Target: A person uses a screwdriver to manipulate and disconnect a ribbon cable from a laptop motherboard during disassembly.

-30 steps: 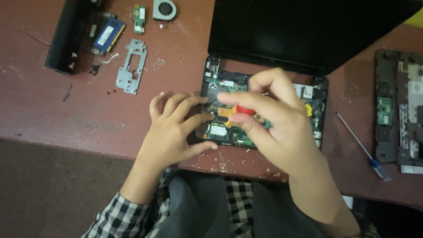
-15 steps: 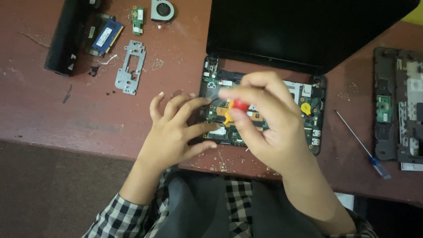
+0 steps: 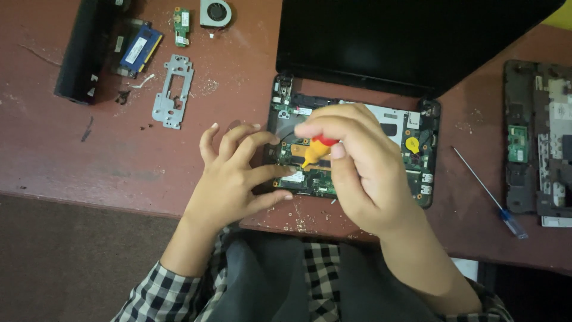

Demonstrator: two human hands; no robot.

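Reddish, dusty table [image 3: 119, 149] with an opened small laptop [image 3: 417, 155], both hands working over its board.

Compared with a moment ago, the right hand [image 3: 363, 173] has lifted a little and turned, so the red and yellow screwdriver [image 3: 316, 150] now points down and left onto the green circuit board [image 3: 310, 179]; its fingers are clamped on the handle. The left hand [image 3: 232, 179] stays beside it, fingers apart, their tips resting on the board's left edge. The board lies bare in the laptop base at the table's near edge, below the dark screen. A metal bracket [image 3: 173, 90], a fan [image 3: 215, 12] and a blue-handled screwdriver [image 3: 488, 194] lie apart.
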